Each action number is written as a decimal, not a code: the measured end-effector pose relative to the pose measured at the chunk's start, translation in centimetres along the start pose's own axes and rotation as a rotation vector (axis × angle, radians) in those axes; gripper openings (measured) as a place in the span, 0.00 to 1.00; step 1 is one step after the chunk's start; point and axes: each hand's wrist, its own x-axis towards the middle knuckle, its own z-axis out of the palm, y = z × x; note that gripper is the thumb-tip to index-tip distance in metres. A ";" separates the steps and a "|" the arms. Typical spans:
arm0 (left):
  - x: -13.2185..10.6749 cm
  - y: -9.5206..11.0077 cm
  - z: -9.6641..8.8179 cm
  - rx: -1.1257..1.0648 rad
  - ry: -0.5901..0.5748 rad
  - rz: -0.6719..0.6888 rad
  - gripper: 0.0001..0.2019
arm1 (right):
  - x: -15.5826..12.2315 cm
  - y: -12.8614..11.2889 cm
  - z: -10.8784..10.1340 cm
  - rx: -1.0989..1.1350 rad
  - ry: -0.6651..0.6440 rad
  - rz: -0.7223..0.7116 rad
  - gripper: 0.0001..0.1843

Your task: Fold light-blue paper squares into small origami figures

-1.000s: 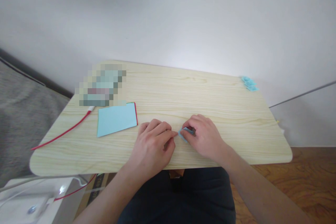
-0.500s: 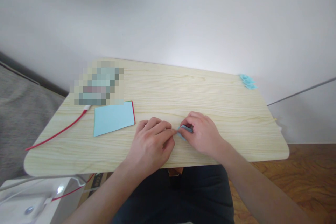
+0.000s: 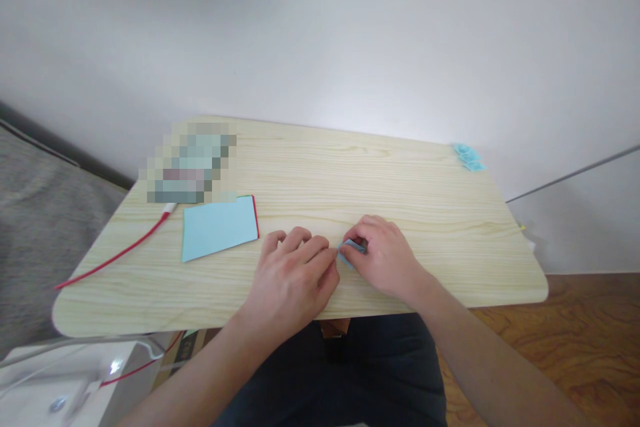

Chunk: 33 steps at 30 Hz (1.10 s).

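Note:
A small folded piece of light blue paper [image 3: 348, 250] lies on the pale wooden table [image 3: 400, 200] near its front edge. My right hand [image 3: 385, 257] has its fingers curled and pinches this paper from the right. My left hand [image 3: 295, 277] rests on the table beside it, fingers curled, with the index fingertip pressing the paper's left edge. Most of the paper is hidden under my fingers.
A stack of light blue paper sheets with a red edge [image 3: 220, 227] lies left of my hands. A red cable [image 3: 115, 255] runs off the table's left side. Several small blue folded pieces [image 3: 467, 156] sit at the far right corner. A blurred object [image 3: 190, 163] lies at the back left.
My hands stay on the small blue paper with only slight shifts of the fingers. The camera view has drifted a little.

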 end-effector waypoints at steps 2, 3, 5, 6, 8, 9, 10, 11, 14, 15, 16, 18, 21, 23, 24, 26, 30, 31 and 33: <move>0.2 0.2 0.0 0.026 0.003 -0.016 0.09 | -0.1 0.1 0.1 0.020 0.017 0.002 0.03; 0.3 0.3 0.1 0.034 0.009 -0.025 0.10 | -0.2 0.2 0.1 0.041 0.030 0.004 0.03; 0.6 0.4 0.2 0.036 0.026 -0.042 0.10 | -0.6 0.4 0.1 0.099 0.057 0.010 0.05; 0.7 0.5 0.3 0.031 0.035 -0.049 0.10 | -0.8 0.6 0.0 0.131 0.071 0.015 0.07; 0.9 0.5 0.4 0.013 0.052 -0.062 0.10 | -1.4 0.8 -0.1 0.167 0.094 0.025 0.06; 0.9 0.6 0.5 0.002 0.059 -0.070 0.11 | -1.7 1.0 -0.1 0.164 0.108 0.029 0.04; 1.0 0.6 0.6 -0.009 0.065 -0.079 0.11 | -2.0 1.0 -0.2 0.152 0.125 0.035 0.03; 1.0 0.7 0.6 -0.021 0.070 -0.089 0.11 | -2.2 1.1 -0.1 0.133 0.145 0.040 0.04; 1.3 0.8 0.8 -0.050 0.078 -0.127 0.12 | -2.7 1.1 0.1 0.071 0.189 0.059 0.06; 1.4 0.9 0.9 -0.057 0.077 -0.140 0.13 | -2.8 1.0 0.3 0.053 0.201 0.068 0.06; 1.5 1.0 1.0 -0.061 0.076 -0.152 0.13 | -2.8 1.0 0.4 0.038 0.210 0.079 0.06; 1.6 1.1 1.1 -0.062 0.078 -0.171 0.13 | -2.9 0.9 0.7 0.015 0.231 0.098 0.05; 1.8 1.3 1.3 -0.057 0.094 -0.174 0.13 | -2.9 0.8 1.1 -0.001 0.247 0.113 0.05; 1.8 1.3 1.3 -0.055 0.099 -0.173 0.13 | -2.9 0.9 1.1 -0.006 0.250 0.116 0.06; 1.8 1.3 1.3 -0.056 0.096 -0.174 0.13 | -2.9 0.9 1.1 -0.008 0.248 0.117 0.06; 1.9 1.3 1.3 -0.070 0.084 -0.178 0.10 | -2.8 0.9 1.0 -0.015 0.239 0.119 0.07; 1.8 1.2 1.5 -0.143 0.056 -0.142 0.09 | -2.5 0.8 0.6 -0.037 0.198 0.134 0.07; 1.8 1.2 1.6 -0.156 0.056 -0.130 0.11 | -2.4 0.7 0.5 -0.041 0.188 0.137 0.07; 1.8 1.1 1.7 -0.165 0.065 -0.124 0.12 | -2.3 0.8 0.4 -0.042 0.172 0.141 0.07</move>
